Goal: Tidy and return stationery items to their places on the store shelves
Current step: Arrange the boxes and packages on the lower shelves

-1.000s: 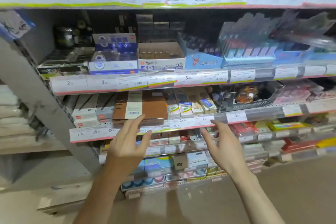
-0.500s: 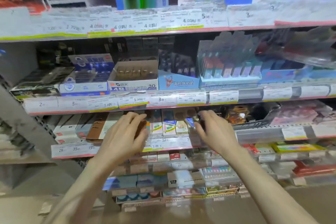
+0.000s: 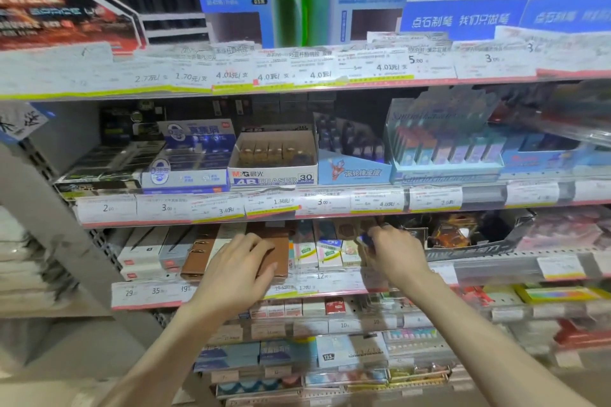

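A brown ring-binder notebook (image 3: pixel 211 254) lies flat on the third shelf, left of a row of small white-and-green packs (image 3: pixel 325 249). My left hand (image 3: pixel 236 269) rests on the notebook's right half, fingers spread over its cover. My right hand (image 3: pixel 395 254) is at the right end of the pack row, its fingertips pinched on a small pack with a blue mark (image 3: pixel 365 238). Brown card packs (image 3: pixel 347 228) stand behind that row.
White boxed items (image 3: pixel 145 251) lie left of the notebook. A dark tray of wrapped goods (image 3: pixel 463 235) stands right of my right hand. Above sits a 4B eraser box (image 3: pixel 272 158) among blue cartons. Price-tag rails (image 3: pixel 297 205) edge every shelf; lower shelves hold more packs.
Both hands have moved up and forward onto the third shelf. The left one has settled on the brown notebook, and the right one has closed on a small pack. The view has tilted upward.
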